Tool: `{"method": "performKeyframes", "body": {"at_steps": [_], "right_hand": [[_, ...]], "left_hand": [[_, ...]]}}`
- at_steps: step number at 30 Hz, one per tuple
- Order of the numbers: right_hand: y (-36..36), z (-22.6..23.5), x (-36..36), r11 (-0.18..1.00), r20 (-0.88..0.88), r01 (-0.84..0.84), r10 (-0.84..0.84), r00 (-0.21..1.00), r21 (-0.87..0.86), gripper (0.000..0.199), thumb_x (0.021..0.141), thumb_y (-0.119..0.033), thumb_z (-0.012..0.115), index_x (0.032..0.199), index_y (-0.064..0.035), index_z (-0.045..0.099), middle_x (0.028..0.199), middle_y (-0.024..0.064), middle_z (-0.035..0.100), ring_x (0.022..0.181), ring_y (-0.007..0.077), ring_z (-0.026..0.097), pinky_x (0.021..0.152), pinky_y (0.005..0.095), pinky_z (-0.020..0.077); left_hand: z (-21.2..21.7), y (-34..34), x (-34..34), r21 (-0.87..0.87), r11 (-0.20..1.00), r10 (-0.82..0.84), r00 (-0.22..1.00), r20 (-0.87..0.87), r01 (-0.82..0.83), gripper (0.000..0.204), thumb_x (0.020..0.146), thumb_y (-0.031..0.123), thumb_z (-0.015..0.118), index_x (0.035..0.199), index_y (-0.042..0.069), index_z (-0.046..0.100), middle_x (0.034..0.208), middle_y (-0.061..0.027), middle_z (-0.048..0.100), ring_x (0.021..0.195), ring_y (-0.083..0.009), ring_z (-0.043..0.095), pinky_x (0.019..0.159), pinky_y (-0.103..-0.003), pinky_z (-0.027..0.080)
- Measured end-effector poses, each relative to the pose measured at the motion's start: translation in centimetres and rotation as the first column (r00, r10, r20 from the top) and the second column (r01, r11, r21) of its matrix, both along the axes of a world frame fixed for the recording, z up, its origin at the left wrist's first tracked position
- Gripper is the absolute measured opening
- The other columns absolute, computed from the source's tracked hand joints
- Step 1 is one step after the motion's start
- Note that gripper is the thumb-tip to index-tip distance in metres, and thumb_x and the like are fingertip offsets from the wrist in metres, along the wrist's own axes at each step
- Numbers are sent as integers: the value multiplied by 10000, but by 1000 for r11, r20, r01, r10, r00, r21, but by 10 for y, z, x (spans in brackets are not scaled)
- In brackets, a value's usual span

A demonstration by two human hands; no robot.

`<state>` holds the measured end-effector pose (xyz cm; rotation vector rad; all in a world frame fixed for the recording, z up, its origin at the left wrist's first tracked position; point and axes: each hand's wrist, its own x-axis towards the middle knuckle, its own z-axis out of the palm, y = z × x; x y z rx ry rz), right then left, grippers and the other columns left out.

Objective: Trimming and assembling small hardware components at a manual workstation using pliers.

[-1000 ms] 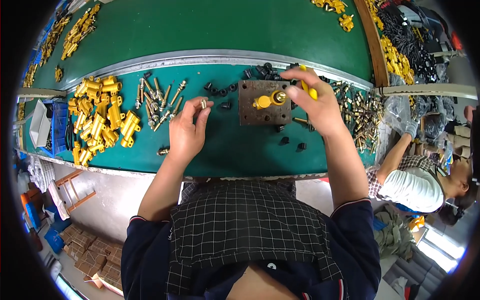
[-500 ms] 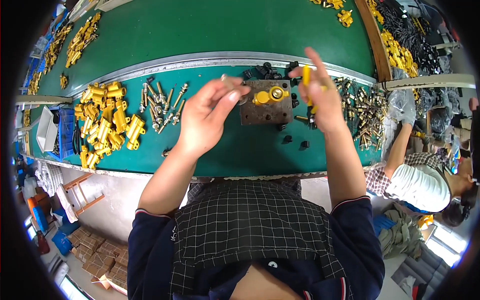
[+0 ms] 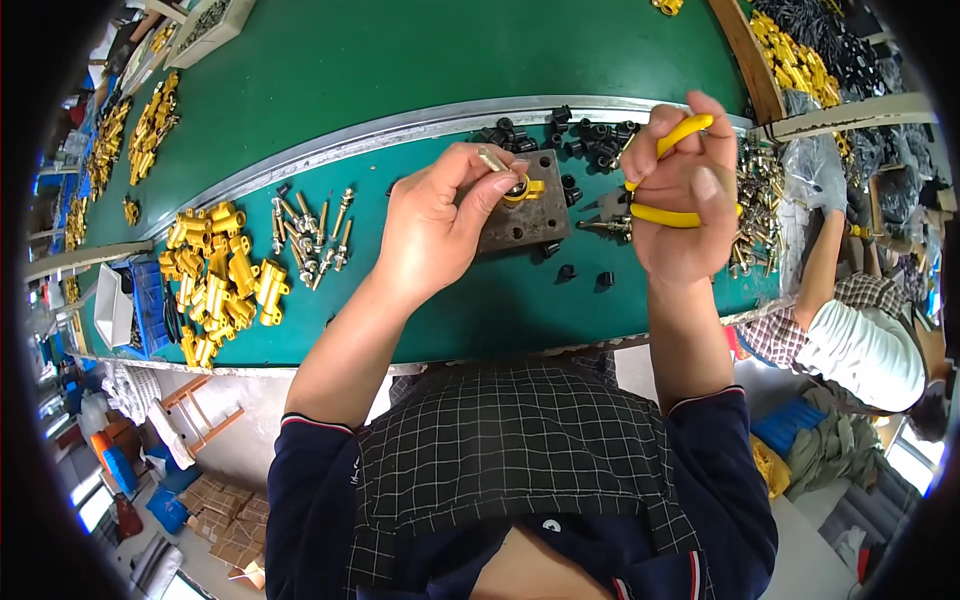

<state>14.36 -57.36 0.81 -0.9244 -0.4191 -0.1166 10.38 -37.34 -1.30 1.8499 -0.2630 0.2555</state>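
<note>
My left hand [image 3: 440, 220] is raised above the green bench and pinches a small brass-coloured pin [image 3: 491, 159] between thumb and fingertips. Just beyond it lies a dark metal block [image 3: 530, 220] with a yellow fitting [image 3: 524, 189] seated in it. My right hand [image 3: 685, 210] is closed around yellow-handled pliers [image 3: 668, 175], whose jaws point left toward the block. The pin and the plier jaws are apart.
A heap of yellow brass fittings [image 3: 220, 285] and a few silver bolts [image 3: 310, 240] lie at the left. Black caps [image 3: 590, 140] sit behind the block, silver parts [image 3: 755, 215] at the right. Another person [image 3: 850, 340] sits at the right. A metal rail [image 3: 350, 145] crosses the bench.
My left hand left the bench surface and rose with the small pin in its fingers. My right hand lifted off the block with the pliers and moved right.
</note>
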Motion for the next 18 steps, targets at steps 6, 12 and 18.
{"method": "performKeyframes", "body": {"at_steps": [6, 12, 18], "right_hand": [[24, 43, 3, 982, 69, -100, 90, 994, 163, 516, 806, -116, 531, 1292, -32, 378, 998, 94, 512, 744, 104, 444, 665, 246, 395], [33, 51, 6, 988, 181, -118, 134, 974, -96, 549, 854, -275, 496, 1320, -28, 347, 1037, 110, 456, 814, 164, 412, 724, 307, 373], [50, 52, 3, 994, -83, -79, 85, 993, 76, 545, 826, -244, 611, 1283, -55, 381, 1001, 117, 489, 777, 163, 465, 713, 293, 409]], "left_hand": [[14, 3, 2, 309, 944, 25, 961, 275, -113, 116, 832, 66, 666, 938, 31, 634, 883, -71, 684, 755, -225, 647, 662, -312, 515], [18, 1, -2, 306, 947, 34, 980, 198, -94, 117, 805, 62, 679, 914, 35, 648, 879, -69, 678, 748, -250, 629, 656, -336, 509], [18, 0, -1, 329, 940, 16, 977, 213, -88, 115, 805, 68, 681, 908, 32, 647, 870, -71, 677, 745, -250, 631, 652, -334, 509]]}}
